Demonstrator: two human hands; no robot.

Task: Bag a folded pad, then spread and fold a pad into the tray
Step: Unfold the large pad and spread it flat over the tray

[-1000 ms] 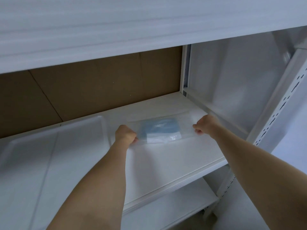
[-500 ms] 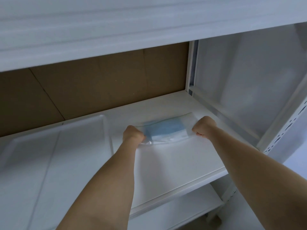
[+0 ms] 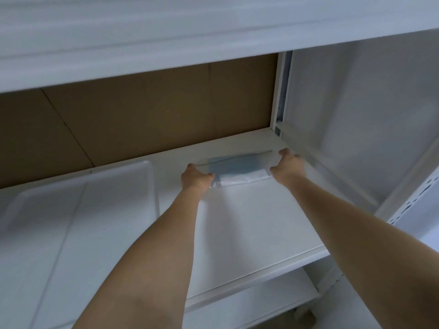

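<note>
Left hand (image 3: 196,178): fingers curled under, out of sight behind the knuckles; contact with the clear bag (image 3: 240,168) not resolvable. Right hand (image 3: 288,166): fingertips hidden past the bag's right end. Folded pad (image 3: 234,166) blurred through the plastic; layer count unreadable. Bag's near edge blends into the white shelf (image 3: 256,224). Tray (image 3: 152,186) cut off by the left and bottom edges. Upper shelf (image 3: 190,32) motion-blurred. Both forearms run out of frame at the bottom.

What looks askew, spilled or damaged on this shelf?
Nothing stands out. The left hand and right hand hold the ends of a clear bag containing a folded blue pad over the shelf. The white tray sits flat to its left.
</note>
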